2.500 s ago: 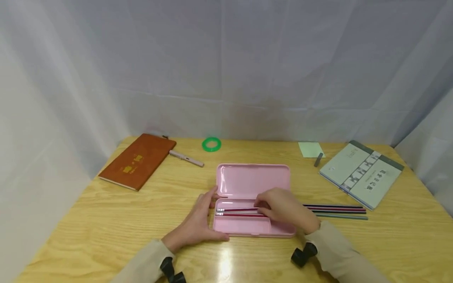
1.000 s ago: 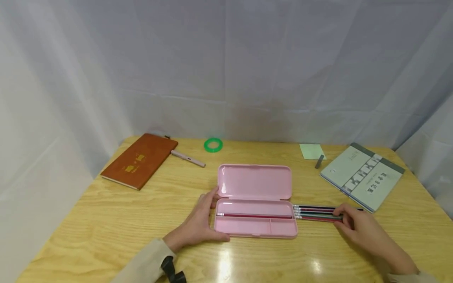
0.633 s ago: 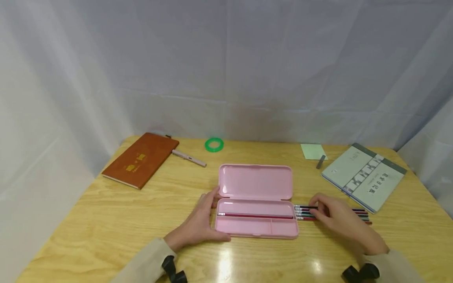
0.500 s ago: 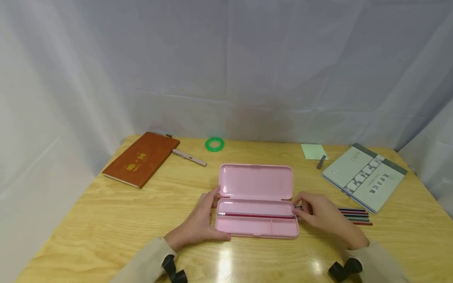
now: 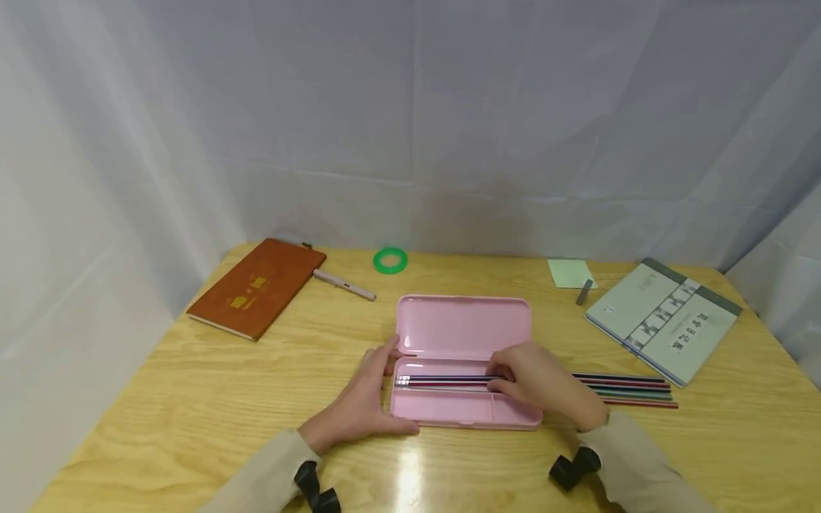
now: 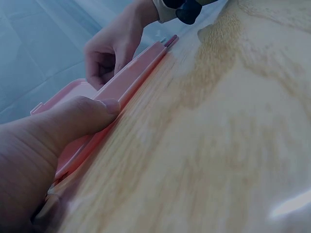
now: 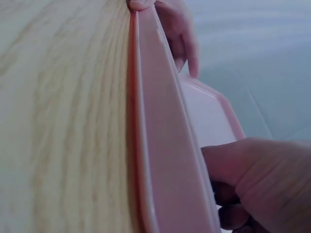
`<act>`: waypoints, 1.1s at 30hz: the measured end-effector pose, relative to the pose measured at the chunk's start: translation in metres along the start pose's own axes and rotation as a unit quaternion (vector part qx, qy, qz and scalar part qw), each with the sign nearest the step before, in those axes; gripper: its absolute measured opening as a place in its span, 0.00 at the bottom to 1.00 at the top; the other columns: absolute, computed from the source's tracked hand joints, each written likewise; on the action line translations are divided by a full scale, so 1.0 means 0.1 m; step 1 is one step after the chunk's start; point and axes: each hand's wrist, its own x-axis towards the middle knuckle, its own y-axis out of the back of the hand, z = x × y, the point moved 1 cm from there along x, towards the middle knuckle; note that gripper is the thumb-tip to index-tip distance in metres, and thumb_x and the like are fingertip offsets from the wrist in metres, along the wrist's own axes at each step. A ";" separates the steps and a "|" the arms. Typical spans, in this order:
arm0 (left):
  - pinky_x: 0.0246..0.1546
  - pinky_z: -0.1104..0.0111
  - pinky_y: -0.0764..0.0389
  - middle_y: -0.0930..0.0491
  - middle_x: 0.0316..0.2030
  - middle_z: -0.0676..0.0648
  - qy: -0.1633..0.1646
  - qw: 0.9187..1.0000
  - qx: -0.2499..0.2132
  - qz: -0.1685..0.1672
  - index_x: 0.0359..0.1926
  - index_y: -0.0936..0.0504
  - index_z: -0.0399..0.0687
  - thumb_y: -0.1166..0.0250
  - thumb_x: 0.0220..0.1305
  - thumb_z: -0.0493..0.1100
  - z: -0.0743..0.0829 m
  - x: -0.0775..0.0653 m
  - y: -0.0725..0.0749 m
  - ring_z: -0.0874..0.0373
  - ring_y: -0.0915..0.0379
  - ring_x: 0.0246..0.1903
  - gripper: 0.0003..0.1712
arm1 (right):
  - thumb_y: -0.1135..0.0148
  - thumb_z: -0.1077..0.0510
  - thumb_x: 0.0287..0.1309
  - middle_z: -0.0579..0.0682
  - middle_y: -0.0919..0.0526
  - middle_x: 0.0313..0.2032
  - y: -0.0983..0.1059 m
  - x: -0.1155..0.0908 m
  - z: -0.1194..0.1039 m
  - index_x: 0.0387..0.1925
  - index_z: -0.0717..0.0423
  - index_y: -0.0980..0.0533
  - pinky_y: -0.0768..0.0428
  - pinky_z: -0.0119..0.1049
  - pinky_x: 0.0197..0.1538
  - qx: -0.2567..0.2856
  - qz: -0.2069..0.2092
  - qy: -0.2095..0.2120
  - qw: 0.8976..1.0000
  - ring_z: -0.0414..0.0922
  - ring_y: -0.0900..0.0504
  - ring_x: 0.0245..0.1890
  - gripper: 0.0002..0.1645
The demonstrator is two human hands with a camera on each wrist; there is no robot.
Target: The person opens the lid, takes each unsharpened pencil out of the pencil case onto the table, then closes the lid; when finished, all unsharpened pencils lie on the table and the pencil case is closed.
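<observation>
A pink pencil case (image 5: 442, 408) lies on the table with its lid (image 5: 465, 326) raised. My left hand (image 5: 358, 405) grips its left end, thumb along the front wall and fingers at the back; the left wrist view shows that thumb (image 6: 80, 119) on the wall. Over the case's right half, my right hand (image 5: 539, 381) pinches a dark pencil (image 5: 442, 376), lying lengthwise in the long rear compartment beside a red pencil (image 5: 436, 385). Their eraser ends point left. My hand hides their right ends. More pencils (image 5: 641, 393) lie on the table to the right, partly behind my wrist.
A brown notebook (image 5: 256, 288) and a pale pen (image 5: 344, 284) lie at the back left. Behind the case is a green tape ring (image 5: 390, 261). Sticky notes (image 5: 569, 273), a small grey stick (image 5: 584, 292) and a grey-green notebook (image 5: 663, 320) lie at the back right.
My right hand let go of a red pencil in the case, went right to the pencils on the table, and came back left into the case with a dark one. My left hand stayed put.
</observation>
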 end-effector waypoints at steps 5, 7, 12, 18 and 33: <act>0.53 0.65 0.29 0.34 0.58 0.51 0.002 1.000 -0.002 0.002 0.75 0.54 0.44 0.17 0.28 0.55 0.01 0.02 0.01 0.61 0.38 0.49 0.76 | 0.29 0.57 0.51 0.37 0.32 0.17 0.02 0.04 -0.03 0.27 0.50 0.22 0.35 0.25 0.24 0.005 -0.005 -0.022 1.000 0.31 0.37 0.19 0.07; 0.52 0.65 0.29 0.34 0.57 0.51 0.002 1.000 -0.003 0.001 0.75 0.54 0.44 0.17 0.28 0.55 0.01 0.02 0.01 0.61 0.38 0.48 0.76 | 0.30 0.57 0.52 0.37 0.31 0.17 0.05 0.02 -0.02 0.28 0.50 0.22 0.35 0.26 0.24 0.024 -0.002 -0.023 0.999 0.31 0.37 0.19 0.06; 0.53 0.65 0.28 0.34 0.57 0.50 -0.001 1.000 -0.005 0.002 0.75 0.53 0.43 0.17 0.28 0.54 0.01 0.02 -0.01 0.60 0.37 0.49 0.76 | 0.32 0.58 0.55 0.36 0.32 0.18 0.19 -0.14 0.07 0.30 0.49 0.21 0.35 0.27 0.23 0.049 0.030 -0.012 0.998 0.30 0.37 0.19 0.04; 0.52 0.65 0.28 0.34 0.57 0.51 -0.002 1.000 -0.004 0.003 0.75 0.53 0.44 0.17 0.28 0.55 0.00 0.00 -0.01 0.61 0.38 0.49 0.76 | 0.31 0.62 0.52 0.31 0.35 0.17 0.36 -0.65 0.38 0.30 0.47 0.20 0.36 0.26 0.20 0.034 0.086 -0.042 0.995 0.27 0.39 0.17 0.07; 0.50 0.67 0.28 0.33 0.57 0.52 -0.009 1.000 0.002 0.008 0.75 0.53 0.45 0.17 0.27 0.55 -0.01 0.02 -0.01 0.61 0.38 0.48 0.76 | 0.27 0.67 0.42 0.28 0.36 0.19 0.44 -1.69 0.96 0.26 0.42 0.22 0.38 0.25 0.20 0.010 0.114 -0.099 0.988 0.25 0.39 0.19 0.17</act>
